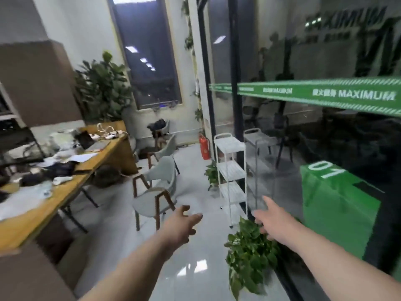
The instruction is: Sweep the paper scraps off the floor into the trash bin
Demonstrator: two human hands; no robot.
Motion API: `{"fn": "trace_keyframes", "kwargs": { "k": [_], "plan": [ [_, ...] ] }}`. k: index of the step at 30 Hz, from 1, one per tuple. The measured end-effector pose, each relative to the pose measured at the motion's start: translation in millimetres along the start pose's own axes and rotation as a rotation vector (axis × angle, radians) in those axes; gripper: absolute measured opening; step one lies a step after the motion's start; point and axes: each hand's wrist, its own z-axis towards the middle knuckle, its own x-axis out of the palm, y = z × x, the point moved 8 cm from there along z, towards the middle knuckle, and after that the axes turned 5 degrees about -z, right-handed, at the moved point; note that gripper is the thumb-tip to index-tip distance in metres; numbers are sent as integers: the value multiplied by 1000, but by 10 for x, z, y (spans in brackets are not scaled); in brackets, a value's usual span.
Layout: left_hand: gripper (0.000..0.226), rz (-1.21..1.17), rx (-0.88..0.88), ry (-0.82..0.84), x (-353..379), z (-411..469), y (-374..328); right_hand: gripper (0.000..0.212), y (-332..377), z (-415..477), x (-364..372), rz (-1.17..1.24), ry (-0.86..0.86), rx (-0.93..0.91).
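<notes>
- Left hand [181,224] reaches forward, fingers loosely spread, holding nothing.
- Right hand [272,221] reaches forward with straight fingers, empty, above a leafy green potted plant [249,255].
- Glossy pale tiled floor [195,268] lies beneath both hands, between the cluttered wooden surface [69,185] and a dark glass wall [325,137].

desk [65,187] left, chairs [156,192] beside; rack [230,170] right

A red fire extinguisher [204,148] stands out against the pale grey glossy floor [195,246], the white shelf cart [231,170], the yellow-wood bench [71,181] and the green, white-lettered glass banding [325,94].
</notes>
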Motion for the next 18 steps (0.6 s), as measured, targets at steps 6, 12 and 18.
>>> {"fn": "trace_keyframes", "kwargs": {
  "k": [6, 12, 18],
  "plan": [
    [44, -71, 27, -323, -1714, -802, -286, 60, 1843, -688, 723, 13, 143, -300],
    [56, -95, 52, -472, -2975, -1626, -53, 59, 2773, -1436, 1842, -80, 342, -436],
    [52, -119, -13, -666, -4237, -2568, 673, 60, 3479, -2182, 3373, -148, 563, -540]
  ]
}}
